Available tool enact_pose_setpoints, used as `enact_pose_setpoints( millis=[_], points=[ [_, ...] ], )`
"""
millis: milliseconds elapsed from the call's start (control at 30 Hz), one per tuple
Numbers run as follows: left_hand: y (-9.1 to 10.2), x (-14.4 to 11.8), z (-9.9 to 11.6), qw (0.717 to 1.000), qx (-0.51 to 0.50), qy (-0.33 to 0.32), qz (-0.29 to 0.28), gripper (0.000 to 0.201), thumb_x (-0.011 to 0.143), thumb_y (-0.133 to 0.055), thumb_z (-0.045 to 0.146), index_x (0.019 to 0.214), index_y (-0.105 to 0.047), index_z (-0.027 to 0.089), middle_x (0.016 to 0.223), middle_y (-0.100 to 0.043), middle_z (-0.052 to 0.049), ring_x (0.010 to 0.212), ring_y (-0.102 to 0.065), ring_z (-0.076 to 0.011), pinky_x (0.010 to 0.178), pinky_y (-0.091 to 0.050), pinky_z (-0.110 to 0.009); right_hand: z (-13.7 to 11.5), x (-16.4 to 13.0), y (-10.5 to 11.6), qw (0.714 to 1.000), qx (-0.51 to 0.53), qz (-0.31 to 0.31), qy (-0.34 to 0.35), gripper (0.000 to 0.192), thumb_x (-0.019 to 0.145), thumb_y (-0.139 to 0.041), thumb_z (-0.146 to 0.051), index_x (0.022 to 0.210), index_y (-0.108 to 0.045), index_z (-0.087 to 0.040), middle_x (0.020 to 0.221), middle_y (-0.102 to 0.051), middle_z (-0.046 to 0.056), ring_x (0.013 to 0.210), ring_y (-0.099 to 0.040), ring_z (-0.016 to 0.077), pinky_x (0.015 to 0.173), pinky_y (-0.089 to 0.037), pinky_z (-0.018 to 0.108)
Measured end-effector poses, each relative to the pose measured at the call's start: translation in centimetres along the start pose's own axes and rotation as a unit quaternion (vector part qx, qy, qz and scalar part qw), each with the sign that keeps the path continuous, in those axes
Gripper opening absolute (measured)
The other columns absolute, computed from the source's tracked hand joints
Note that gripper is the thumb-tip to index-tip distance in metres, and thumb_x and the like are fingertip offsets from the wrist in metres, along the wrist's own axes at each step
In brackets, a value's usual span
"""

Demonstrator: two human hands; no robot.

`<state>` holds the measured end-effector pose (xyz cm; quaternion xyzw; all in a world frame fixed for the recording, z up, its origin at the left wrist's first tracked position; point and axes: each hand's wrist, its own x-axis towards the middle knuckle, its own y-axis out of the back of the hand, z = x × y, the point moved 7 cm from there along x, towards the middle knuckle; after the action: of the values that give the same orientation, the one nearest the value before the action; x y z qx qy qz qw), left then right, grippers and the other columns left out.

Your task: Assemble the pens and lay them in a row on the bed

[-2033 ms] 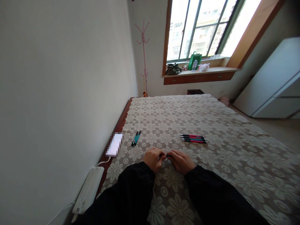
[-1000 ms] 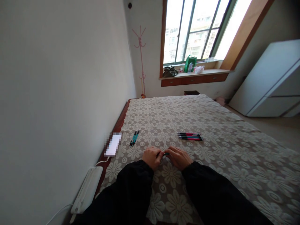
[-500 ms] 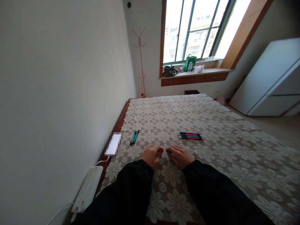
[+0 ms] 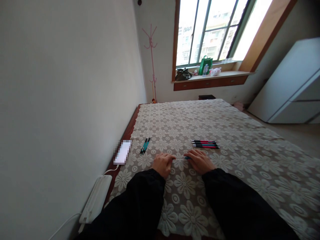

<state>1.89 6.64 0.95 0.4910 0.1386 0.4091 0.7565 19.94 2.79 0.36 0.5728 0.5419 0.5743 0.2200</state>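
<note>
Close to the table's near edge, my left hand point(image 4: 163, 164) pinches a small dark pen part, mostly hidden by the fingers. A thin white refill point(image 4: 180, 159) stretches across the gap from it to my right hand point(image 4: 200, 161). That hand is closed on a teal pen barrel point(image 4: 187, 157), of which only the end shows. Ahead of my right hand lie several red, black and teal pens point(image 4: 205, 144) side by side. Two teal and black pens point(image 4: 145, 145) rest ahead and to the left of my left hand.
A flower-patterned cloth covers the table point(image 4: 175, 123). Along the left edge, by the wall, are a phone point(image 4: 123, 152) with a cable and a white power strip point(image 4: 96, 199). Farther off stand a pink coat rack point(image 4: 152, 60) and a white cabinet-like appliance point(image 4: 287, 83).
My hands have moved apart, mainly the right one to the right. The white refill now shows between the two pen parts. The view has shifted slightly.
</note>
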Motion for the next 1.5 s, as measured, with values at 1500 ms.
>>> enact_pose_setpoints(
  millis=[1500],
  points=[
    [8.7,-0.2,-10.2,0.938,0.140,0.215,0.235,0.056,0.088,-0.056,0.051,0.135,-0.048,0.023,0.149,-0.044,-0.012,0.142,-0.028,-0.0344,0.116,-0.006,-0.065,-3.3,-0.1,-2.8,0.986,0.153,-0.063,0.030,0.020,0.093,-0.046,-0.020,0.105,-0.061,-0.023,0.099,-0.066,0.006,0.090,-0.063,0.0191,0.081,-0.049,0.030]
  ],
)
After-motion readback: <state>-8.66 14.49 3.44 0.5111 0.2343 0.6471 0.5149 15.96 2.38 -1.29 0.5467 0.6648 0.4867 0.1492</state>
